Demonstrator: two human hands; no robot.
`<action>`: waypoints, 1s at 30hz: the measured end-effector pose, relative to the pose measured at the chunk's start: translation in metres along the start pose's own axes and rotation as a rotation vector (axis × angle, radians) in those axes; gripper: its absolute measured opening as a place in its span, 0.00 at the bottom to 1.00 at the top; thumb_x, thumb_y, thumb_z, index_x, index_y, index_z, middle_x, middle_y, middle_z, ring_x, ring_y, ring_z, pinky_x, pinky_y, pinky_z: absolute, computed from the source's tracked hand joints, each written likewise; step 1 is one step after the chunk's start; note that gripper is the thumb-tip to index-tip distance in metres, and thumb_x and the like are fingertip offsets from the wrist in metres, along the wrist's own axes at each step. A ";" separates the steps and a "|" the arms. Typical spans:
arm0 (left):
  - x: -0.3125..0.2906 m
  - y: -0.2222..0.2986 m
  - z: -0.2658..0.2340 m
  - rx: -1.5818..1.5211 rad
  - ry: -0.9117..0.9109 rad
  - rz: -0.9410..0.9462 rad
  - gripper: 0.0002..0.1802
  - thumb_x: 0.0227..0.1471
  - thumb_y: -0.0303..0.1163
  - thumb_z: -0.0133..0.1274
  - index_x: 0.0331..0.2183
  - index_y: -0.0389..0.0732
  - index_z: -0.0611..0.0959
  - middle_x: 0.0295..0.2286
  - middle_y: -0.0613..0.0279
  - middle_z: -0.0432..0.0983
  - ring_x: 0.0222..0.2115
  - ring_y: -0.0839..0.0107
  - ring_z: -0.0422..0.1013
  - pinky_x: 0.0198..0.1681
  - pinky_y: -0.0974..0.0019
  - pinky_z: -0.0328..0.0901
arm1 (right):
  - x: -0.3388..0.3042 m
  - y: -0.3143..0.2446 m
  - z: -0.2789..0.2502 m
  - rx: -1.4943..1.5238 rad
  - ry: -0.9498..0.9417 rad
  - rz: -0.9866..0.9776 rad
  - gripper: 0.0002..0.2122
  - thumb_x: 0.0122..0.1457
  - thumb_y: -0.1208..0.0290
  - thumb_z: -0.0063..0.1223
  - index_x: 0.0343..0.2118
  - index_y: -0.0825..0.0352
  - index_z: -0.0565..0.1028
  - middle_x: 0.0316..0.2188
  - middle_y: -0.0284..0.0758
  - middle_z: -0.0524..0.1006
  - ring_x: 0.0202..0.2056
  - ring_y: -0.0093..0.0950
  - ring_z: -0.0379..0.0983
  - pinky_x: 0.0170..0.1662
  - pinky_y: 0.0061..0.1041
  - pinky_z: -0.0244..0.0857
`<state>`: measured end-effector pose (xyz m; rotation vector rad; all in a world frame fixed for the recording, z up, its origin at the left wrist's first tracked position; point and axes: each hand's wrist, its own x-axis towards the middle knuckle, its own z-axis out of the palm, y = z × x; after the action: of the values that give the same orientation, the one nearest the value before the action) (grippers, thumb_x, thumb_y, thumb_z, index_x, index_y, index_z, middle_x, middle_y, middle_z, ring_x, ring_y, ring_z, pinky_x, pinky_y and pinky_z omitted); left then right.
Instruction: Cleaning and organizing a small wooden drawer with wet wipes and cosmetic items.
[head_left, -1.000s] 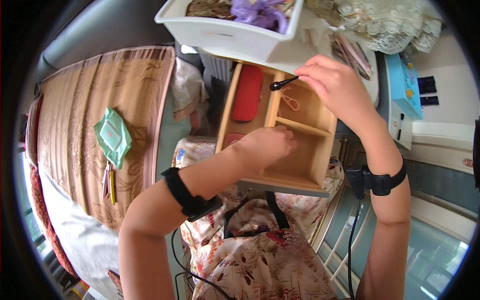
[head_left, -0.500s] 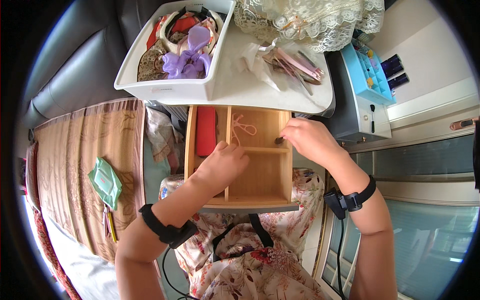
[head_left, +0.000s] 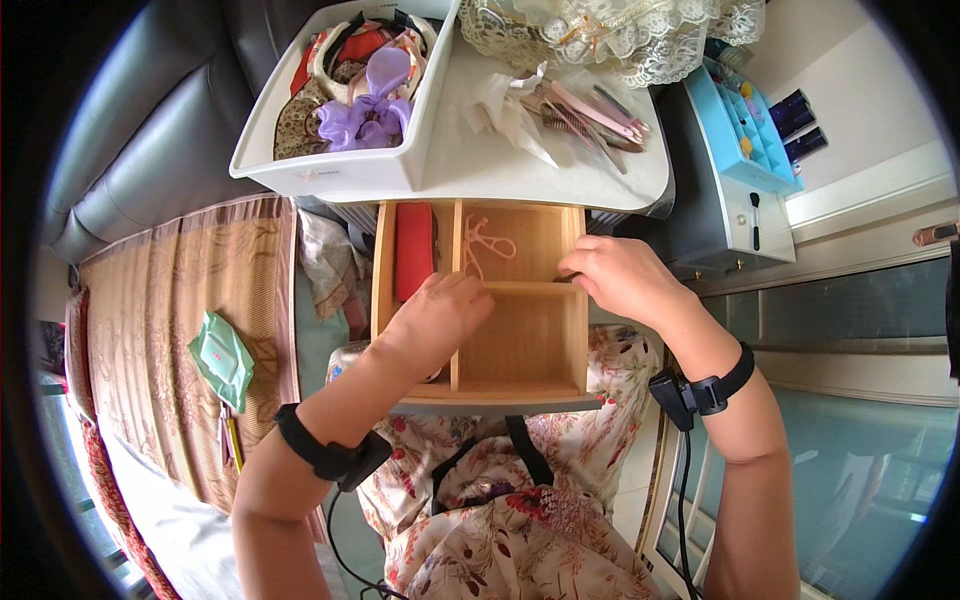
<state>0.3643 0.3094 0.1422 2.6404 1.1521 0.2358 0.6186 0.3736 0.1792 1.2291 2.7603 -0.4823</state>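
An open wooden drawer point(head_left: 520, 388) with dividers sits before me. In its upper middle compartment lies a pink eyelash curler point(head_left: 492, 243). My left hand point(head_left: 440, 312) is closed over the left divider, fingertips beside the curler's lower end; whatever they pinch is hidden. At the drawer's right wall, my right hand point(head_left: 622, 275) pinches a small dark object point(head_left: 567, 277) just above the cross divider; its kind is unclear. A red case point(head_left: 414, 250) rests in the left compartment, partly behind my left hand.
Above the drawer, a white tabletop point(head_left: 455, 150) carries a white bin point(head_left: 395, 170) of headbands and a purple scrunchie, plus a plastic bag with combs point(head_left: 595, 125). A blue organizer point(head_left: 745, 140) stands right. A green wipes pack point(head_left: 222, 358) lies on the bed at left.
The view has shifted slightly, so the drawer sits a little higher. The small dark object in my right fingers has turned and now shows as a thin strip near the divider. My left hand stays closed.
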 end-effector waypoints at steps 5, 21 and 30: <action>0.001 -0.002 -0.001 -0.043 0.019 -0.064 0.12 0.41 0.22 0.51 0.33 0.38 0.76 0.31 0.59 0.69 0.37 0.60 0.67 0.42 0.62 0.65 | -0.020 0.000 -0.003 0.077 0.074 0.006 0.12 0.48 0.76 0.54 0.39 0.63 0.75 0.34 0.34 0.75 0.33 0.37 0.73 0.35 0.32 0.68; 0.010 -0.001 0.003 0.032 -0.065 -0.229 0.08 0.46 0.29 0.53 0.32 0.39 0.77 0.30 0.58 0.70 0.35 0.58 0.70 0.39 0.60 0.67 | -0.090 -0.017 0.014 0.364 0.288 0.176 0.12 0.52 0.73 0.55 0.41 0.61 0.74 0.34 0.35 0.75 0.33 0.33 0.75 0.36 0.29 0.69; -0.025 0.003 -0.015 -0.171 0.219 -0.230 0.14 0.47 0.29 0.53 0.39 0.39 0.73 0.34 0.53 0.70 0.34 0.52 0.70 0.37 0.55 0.67 | -0.100 -0.036 0.028 0.310 0.202 0.129 0.10 0.57 0.69 0.49 0.42 0.60 0.75 0.40 0.34 0.76 0.36 0.30 0.75 0.39 0.28 0.71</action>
<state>0.3459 0.2913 0.1560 2.3537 1.4222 0.5627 0.6581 0.2712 0.1811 1.5930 2.8193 -0.8427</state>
